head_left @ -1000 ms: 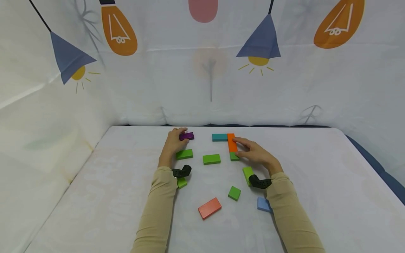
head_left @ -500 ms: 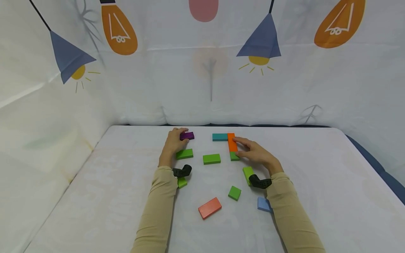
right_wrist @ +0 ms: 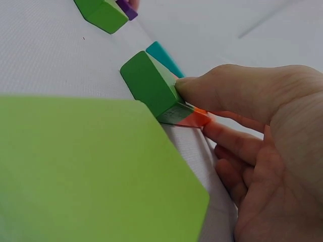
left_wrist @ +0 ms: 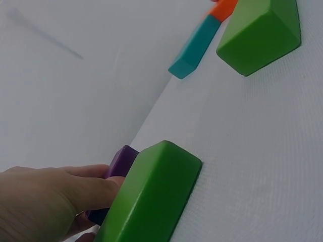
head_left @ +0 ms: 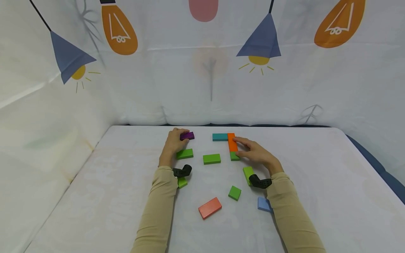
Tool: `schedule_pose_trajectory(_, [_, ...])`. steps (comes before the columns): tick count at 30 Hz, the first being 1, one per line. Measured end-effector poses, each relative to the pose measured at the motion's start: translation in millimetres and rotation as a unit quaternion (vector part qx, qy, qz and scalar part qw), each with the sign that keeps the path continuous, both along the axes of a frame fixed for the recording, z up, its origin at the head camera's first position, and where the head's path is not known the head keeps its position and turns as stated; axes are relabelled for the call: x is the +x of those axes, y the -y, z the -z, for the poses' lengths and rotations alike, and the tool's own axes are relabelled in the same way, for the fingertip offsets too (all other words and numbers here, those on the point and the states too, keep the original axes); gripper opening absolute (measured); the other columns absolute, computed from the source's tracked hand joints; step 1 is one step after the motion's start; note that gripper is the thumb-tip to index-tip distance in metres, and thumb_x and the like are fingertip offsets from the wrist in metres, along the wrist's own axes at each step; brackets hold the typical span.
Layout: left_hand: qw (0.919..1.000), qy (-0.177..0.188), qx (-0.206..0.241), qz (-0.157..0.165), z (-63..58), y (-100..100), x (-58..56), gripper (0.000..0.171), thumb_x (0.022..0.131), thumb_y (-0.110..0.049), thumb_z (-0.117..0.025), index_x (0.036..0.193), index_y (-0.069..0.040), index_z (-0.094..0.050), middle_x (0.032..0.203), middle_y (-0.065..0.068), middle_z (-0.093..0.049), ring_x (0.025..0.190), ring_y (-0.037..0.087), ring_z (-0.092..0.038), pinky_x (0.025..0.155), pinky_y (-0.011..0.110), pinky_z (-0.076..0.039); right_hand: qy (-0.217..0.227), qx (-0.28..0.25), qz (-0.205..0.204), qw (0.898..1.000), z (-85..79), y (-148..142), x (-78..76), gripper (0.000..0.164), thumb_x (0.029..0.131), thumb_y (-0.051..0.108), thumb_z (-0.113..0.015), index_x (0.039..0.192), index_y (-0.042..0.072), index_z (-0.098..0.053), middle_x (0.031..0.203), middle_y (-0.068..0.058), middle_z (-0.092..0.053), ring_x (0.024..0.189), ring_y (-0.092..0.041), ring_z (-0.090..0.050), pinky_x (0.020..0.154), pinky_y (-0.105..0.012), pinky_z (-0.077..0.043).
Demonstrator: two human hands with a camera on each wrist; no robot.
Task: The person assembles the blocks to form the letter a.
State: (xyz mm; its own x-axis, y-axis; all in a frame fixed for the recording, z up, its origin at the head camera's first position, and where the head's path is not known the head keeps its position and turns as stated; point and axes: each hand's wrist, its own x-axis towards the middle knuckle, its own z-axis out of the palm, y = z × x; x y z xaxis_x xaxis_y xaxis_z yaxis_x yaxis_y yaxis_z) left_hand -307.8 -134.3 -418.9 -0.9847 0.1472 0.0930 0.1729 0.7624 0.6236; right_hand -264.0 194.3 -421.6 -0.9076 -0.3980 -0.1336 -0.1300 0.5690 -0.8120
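My left hand [head_left: 172, 142] holds a purple block [head_left: 188, 136] near the table's far edge, thumb on its near side and fingers on the far side. Close in front of that hand lies a green block [left_wrist: 151, 196]. My right hand [head_left: 256, 153] rests against an orange block [head_left: 232, 142] and a small green block [head_left: 234, 156] set end to end. Its thumb touches the green block [right_wrist: 151, 83], and its extended forefinger reaches the orange block [right_wrist: 196, 118]. A teal block [head_left: 219, 137] joins the orange block's far end at a right angle.
Between the hands lies another green block [head_left: 211, 159]. Light green blocks sit by the left wrist [head_left: 182, 182] and right wrist [head_left: 248, 173]. Nearer are a green square block [head_left: 234, 193], a salmon block [head_left: 210, 208] and a blue block [head_left: 264, 204] partly under the right sleeve.
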Motion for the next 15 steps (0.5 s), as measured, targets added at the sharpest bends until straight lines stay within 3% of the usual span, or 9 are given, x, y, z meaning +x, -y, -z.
schedule_pose_trajectory(15, [1.0,-0.001,-0.002,0.009,-0.5,-1.2,0.5,0.039,0.09,-0.016,-0.061,0.128,-0.011,-0.059,0.128,0.019,-0.051,0.122,0.036,-0.044,0.103,0.049,-0.038,0.001,0.003,0.004,1.0,0.2,0.3,0.5,0.062,0.091,0.027,-0.062,0.147,0.024,-0.034,0.158,-0.007,-0.02,0.146,-0.032,-0.014,0.116,-0.055,-0.015])
